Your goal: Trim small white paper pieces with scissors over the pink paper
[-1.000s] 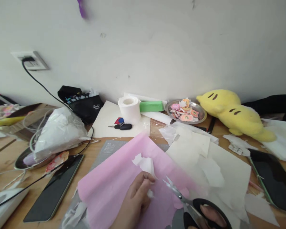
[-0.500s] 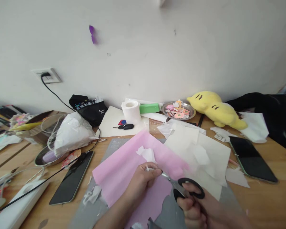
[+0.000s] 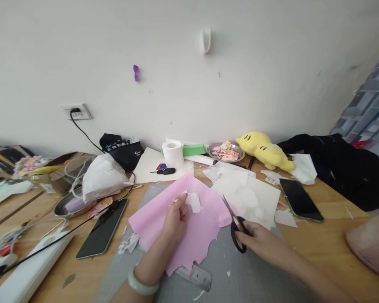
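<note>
My left hand (image 3: pixel 176 213) is closed over the pink paper (image 3: pixel 196 240), pinching a small whitish piece between thumb and finger. Just right of it, a white paper scrap (image 3: pixel 193 202) lies on the pink sheet. My right hand (image 3: pixel 255 235) holds black-handled scissors (image 3: pixel 233 216), their blades slightly apart and pointing up and left, away from my left hand. Under the pink sheet's lower edge a metal ruler or blade (image 3: pixel 196 275) sticks out on the grey mat (image 3: pixel 240 275).
Cream sheets (image 3: pixel 265 193) lie right of the pink paper. Phones rest on both sides (image 3: pixel 301 200). Behind stand a paper roll (image 3: pixel 173 154), a dish of stickers (image 3: pixel 226 152) and a yellow plush (image 3: pixel 263 149). A white bag (image 3: pixel 102 176) sits left.
The scissors have moved away from my left hand, toward the right. My left hand has shifted left and up, and the camera view has tilted and turned, bringing a wall hook and a curtain into view.
</note>
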`<state>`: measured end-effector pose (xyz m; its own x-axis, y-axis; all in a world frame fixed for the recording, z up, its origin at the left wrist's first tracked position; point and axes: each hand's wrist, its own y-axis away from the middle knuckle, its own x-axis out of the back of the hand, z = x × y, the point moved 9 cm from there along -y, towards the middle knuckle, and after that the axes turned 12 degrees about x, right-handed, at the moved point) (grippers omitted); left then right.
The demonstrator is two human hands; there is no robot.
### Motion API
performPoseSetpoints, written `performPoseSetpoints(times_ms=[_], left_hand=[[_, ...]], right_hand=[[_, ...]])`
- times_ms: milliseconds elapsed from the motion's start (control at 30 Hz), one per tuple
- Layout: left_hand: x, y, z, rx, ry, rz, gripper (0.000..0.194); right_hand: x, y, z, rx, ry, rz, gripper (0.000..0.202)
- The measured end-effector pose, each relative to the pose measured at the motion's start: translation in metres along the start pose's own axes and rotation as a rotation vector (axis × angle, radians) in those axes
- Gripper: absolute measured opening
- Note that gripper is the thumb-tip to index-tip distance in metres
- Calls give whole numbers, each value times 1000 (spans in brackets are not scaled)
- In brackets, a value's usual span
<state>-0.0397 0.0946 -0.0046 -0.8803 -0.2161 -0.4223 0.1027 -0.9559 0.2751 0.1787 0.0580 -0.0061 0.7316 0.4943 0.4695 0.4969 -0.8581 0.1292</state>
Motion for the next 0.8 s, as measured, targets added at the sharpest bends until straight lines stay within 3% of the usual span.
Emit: performPoseSetpoints(times_ms=[167, 367, 467, 667, 800], left_hand=[[-19, 13, -10, -22, -232, -63, 19], [-28, 17, 2, -136, -464, -51, 8], [-34, 17, 1, -142, -527, -69, 9], [-49, 23, -14, -143, -625, -188, 15], [-55, 24, -22, -161, -715, -246, 17]], right_hand=[[48, 9, -7, -5, 521, 288, 39], [77, -9, -26, 100, 843, 401, 32], [64, -21, -48, 263, 836, 376, 26], [-10, -32, -77, 683, 651, 175, 19], [-14, -31, -69, 722, 599, 246, 18]])
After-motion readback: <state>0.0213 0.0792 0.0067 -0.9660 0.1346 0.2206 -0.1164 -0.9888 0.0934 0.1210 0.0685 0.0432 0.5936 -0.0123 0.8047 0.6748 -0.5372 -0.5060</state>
